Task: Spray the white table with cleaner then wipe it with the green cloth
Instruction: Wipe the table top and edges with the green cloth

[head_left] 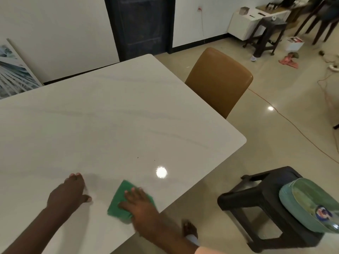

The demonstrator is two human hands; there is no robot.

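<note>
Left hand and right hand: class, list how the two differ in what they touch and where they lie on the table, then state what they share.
1. The right hand presses on the green cloth; the left hand rests on the bare white table.
2. The right hand lies close to the table's near edge; the left hand lies further in.
Shared: both lie flat with fingers extended, palms down.

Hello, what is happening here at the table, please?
A person is wiping the white table. The right hand presses flat on the green cloth near the table's near edge, with straight fingers. The left hand rests flat on the bare tabletop beside it. No spray bottle is in view. A brown chair stands at the far side, and a dark stool holds green plates.
</note>
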